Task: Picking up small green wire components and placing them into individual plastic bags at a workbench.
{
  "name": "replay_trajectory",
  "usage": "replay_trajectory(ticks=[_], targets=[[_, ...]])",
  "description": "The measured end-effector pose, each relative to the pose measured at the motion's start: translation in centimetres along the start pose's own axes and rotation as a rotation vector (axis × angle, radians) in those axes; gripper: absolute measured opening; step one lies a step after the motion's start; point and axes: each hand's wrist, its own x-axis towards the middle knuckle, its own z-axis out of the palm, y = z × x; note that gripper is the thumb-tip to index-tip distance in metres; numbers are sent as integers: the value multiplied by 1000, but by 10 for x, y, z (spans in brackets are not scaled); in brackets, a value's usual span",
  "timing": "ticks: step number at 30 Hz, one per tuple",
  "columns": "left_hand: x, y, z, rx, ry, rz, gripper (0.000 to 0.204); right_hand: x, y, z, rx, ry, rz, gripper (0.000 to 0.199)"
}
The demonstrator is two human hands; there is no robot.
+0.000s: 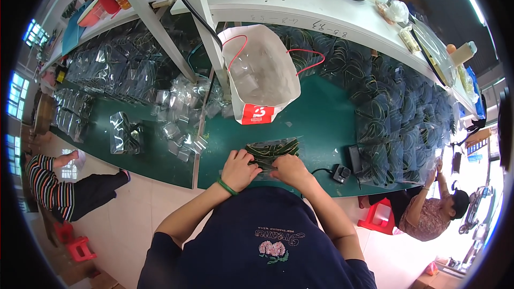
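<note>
At the near edge of the green table (316, 112), a clear plastic packet (272, 148) with dark, yellow-edged strap-like pieces lies in front of me. My left hand (239, 171), a green bangle on its wrist, has its fingers curled onto the packet's near left side. Closed on the near right side is my right hand (290, 170). Both sets of fingertips come close together at the packet's near edge, and the hands partly cover it. What exactly the pieces are is hard to make out.
Behind the packet stands an open white paper bag (242, 93) with red handles. Small clear packets (174, 128) lie to the left; a large pile of filled packets (401, 123) rises at right. A small black camera (341, 173) sits near my right hand. Two people sit nearby.
</note>
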Motion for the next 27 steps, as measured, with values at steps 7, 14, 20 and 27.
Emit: replay_trajectory(ticks=[7,14,20,27], targets=[[-3,0,1,-5,5,1,27,13,19,7,275,93,-132,32],[-4,-1,2,-16,9,-10,28,19,28,21,479,132,-85,26],[-5,-2,1,-9,-7,-17,28,19,10,-11,540,-94,7,27],[-3,0,-2,3,-68,-45,30,28,9,3,114,97,-57,26]])
